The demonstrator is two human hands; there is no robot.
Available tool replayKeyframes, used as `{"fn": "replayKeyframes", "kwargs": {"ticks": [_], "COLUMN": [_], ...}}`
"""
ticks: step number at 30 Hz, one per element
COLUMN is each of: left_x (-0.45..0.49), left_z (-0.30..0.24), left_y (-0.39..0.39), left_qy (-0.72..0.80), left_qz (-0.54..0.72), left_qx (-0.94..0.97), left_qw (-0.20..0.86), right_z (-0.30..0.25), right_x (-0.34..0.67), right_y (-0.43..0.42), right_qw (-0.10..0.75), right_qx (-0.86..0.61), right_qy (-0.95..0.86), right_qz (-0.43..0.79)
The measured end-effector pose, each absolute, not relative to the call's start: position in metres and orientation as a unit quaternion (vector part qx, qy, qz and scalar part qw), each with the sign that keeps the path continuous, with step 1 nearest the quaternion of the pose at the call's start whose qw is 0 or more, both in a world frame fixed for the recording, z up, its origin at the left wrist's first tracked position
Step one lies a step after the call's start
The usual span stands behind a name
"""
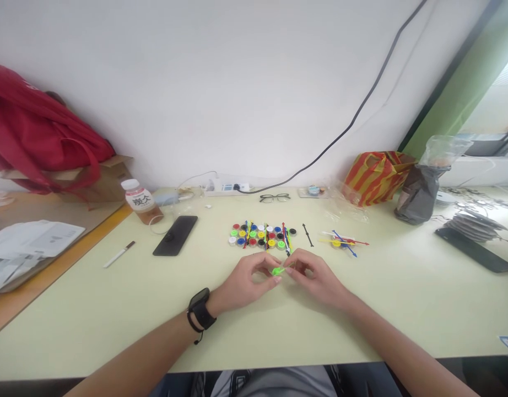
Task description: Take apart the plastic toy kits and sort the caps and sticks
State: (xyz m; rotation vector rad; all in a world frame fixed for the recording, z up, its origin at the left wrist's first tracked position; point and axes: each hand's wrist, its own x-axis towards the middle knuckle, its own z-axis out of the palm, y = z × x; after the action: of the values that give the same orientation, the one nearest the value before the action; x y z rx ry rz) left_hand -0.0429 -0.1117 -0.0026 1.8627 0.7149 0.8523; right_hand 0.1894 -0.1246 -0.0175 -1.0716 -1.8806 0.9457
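My left hand is closed, its thumb and index finger pinching a small bright green plastic piece. Facing it, my right hand pinches a thin green strip, apparently an arrow pointer, at the side of that piece; the fingers hide most of it. Just beyond both hands lie rows of small round discs in red, blue, white, yellow, green and black. Several colored arrow pointers rest across them. One black arrow lies apart to the right, near a loose pile of arrows in blue, red, yellow and white.
On the left are a phone, a cigarette and a drink bottle. Along the wall sit a power strip, glasses and a striped bag. A dark phone and a stack of grey discs lie right.
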Motion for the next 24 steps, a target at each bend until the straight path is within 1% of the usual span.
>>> {"fn": "replayKeyframes", "kwargs": {"ticks": [3,6,9,14,17,22,24], "left_x": [-0.044,-0.044,-0.044,-0.044,-0.044,-0.044,-0.043], "left_z": [-0.003,-0.007,-0.011,-0.012,-0.012,-0.013,-0.012], "left_y": [-0.11,-0.106,-0.103,-0.102,-0.101,-0.101,-0.102], "left_qy": [0.292,0.308,0.323,0.329,0.335,0.337,0.332], "left_qz": [0.346,0.364,0.381,0.394,0.395,0.4,0.401], "left_qx": [0.731,0.703,0.672,0.65,0.648,0.644,0.645], "left_qw": [0.51,0.528,0.547,0.559,0.559,0.558,0.56], "right_z": [-0.019,-0.019,-0.019,-0.02,-0.018,-0.009,-0.007], "right_x": [0.191,0.194,0.196,0.192,0.191,0.193,0.192], "right_y": [-0.124,-0.124,-0.126,-0.131,-0.134,-0.133,-0.134], "right_qw": [0.404,0.437,0.445,0.428,0.426,0.341,0.358], "right_qx": [-0.419,-0.438,-0.445,-0.4,-0.4,-0.377,-0.388], "right_qy": [-0.726,-0.707,-0.7,-0.72,-0.716,-0.739,-0.728], "right_qz": [0.366,0.342,0.337,0.372,0.381,0.442,0.437]}}
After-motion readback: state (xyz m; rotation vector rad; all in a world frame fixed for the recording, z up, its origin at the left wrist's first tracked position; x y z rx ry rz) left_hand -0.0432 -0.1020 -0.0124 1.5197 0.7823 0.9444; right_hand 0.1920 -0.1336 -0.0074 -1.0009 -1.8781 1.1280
